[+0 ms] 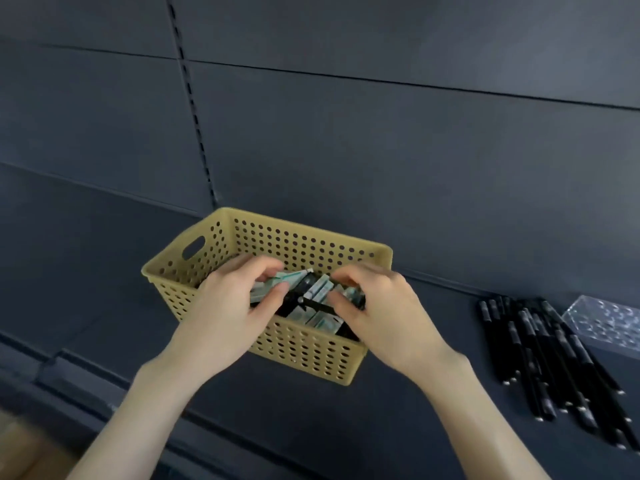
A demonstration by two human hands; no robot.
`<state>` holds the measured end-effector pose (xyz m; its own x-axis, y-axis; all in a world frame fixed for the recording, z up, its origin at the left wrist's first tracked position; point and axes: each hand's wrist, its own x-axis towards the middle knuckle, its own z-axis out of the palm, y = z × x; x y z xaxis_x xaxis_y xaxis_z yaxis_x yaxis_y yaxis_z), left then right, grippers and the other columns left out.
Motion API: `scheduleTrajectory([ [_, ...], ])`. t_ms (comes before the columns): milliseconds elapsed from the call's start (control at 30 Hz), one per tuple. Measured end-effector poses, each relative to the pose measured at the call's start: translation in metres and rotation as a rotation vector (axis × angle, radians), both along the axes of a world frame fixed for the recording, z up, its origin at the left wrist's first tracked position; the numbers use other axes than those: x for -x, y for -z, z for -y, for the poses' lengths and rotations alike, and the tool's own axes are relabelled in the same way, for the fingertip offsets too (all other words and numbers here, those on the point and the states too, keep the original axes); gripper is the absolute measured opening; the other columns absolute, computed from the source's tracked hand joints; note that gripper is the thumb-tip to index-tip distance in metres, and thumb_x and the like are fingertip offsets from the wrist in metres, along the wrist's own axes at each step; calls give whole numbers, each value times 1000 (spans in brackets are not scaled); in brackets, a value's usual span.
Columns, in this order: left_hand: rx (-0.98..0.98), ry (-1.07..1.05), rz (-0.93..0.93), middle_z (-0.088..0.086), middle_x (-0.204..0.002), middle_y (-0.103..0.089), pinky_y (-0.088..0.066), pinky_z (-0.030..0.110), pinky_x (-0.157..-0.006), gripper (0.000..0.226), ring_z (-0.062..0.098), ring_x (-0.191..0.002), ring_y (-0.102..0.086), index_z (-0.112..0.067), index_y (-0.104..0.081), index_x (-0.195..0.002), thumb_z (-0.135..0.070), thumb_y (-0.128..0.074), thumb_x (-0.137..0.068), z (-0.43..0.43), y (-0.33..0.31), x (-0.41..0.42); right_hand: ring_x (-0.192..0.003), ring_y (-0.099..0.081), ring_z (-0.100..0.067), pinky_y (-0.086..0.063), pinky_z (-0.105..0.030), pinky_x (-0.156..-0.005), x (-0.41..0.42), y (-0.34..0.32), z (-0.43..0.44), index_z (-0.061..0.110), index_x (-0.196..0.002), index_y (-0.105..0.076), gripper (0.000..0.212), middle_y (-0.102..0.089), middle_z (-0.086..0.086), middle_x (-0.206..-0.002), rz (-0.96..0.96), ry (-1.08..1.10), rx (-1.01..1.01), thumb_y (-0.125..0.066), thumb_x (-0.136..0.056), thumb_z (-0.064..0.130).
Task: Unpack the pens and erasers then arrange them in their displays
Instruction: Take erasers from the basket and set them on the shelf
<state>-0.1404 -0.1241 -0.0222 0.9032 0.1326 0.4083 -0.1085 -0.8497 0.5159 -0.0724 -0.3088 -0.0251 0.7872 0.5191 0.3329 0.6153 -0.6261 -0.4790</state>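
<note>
A tan perforated basket (304,358) stands on the dark shelf, holding several pale green and black packaged erasers (311,315). Both hands reach over its near rim. My left hand (228,306) grips a small stack of erasers between thumb and curled fingers. My right hand (377,308) pinches another cluster of erasers at the basket's right side. A pile of several black pens (550,358) lies loose on the shelf to the right. Behind the pens sits a clear acrylic holder with round holes (606,322).
The dark shelf (398,427) has a raised front lip running along its near edge. A dark panelled back wall with a slotted upright (194,109) rises behind the basket. A brownish surface (20,445) shows at the bottom left corner.
</note>
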Motion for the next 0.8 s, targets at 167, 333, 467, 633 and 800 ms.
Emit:
scheduleTrajectory([
  [167,41,221,-104,-18,-97,-65,-39,-1,-75,25,-10,-92,-58,-23,-64,-112,-29,-60,-88,-42,-3,-37,-106,-55,-15,-45,-34,-87,-21,-7,-26,26,-114,-59,34,-61,7,-113,-222,53,306,-65,-84,40],
  [333,-70,423,-253,-24,-99,-61,-39,-1,-69,28,-16,-90,-54,-30,-60,-116,-39,-56,-90,-64,-4,-73,-93,-60,-11,-49,-36,-87,-30,-11,-43,27,-95,-67,17,-65,12,-96,-330,99,335,-71,-81,35],
  [467,-225,526,-414,-22,-108,-58,-43,17,-85,34,-5,-96,-55,-30,-55,-123,-40,-57,-90,-75,-4,-102,-85,-62,-12,-51,-36,-84,-41,-10,-54,23,-87,-66,6,-65,8,-86,-314,114,278,-67,-85,29],
  [633,-376,534,-558,-11,-124,-56,-45,27,-93,45,5,-106,-53,-26,-50,-130,-43,-57,-90,-94,4,-125,-85,-57,-9,-46,-28,-80,-62,-8,-68,26,-90,-65,10,-62,9,-87,-378,50,271,-65,-86,35],
  [800,-599,581,-690,-4,-127,-52,-46,30,-93,55,13,-111,-51,-19,-46,-133,-51,-55,-89,-99,17,-135,-87,-56,-12,-43,-27,-71,-73,4,-82,18,-96,-64,16,-60,7,-90,-413,-26,469,-64,-87,31],
])
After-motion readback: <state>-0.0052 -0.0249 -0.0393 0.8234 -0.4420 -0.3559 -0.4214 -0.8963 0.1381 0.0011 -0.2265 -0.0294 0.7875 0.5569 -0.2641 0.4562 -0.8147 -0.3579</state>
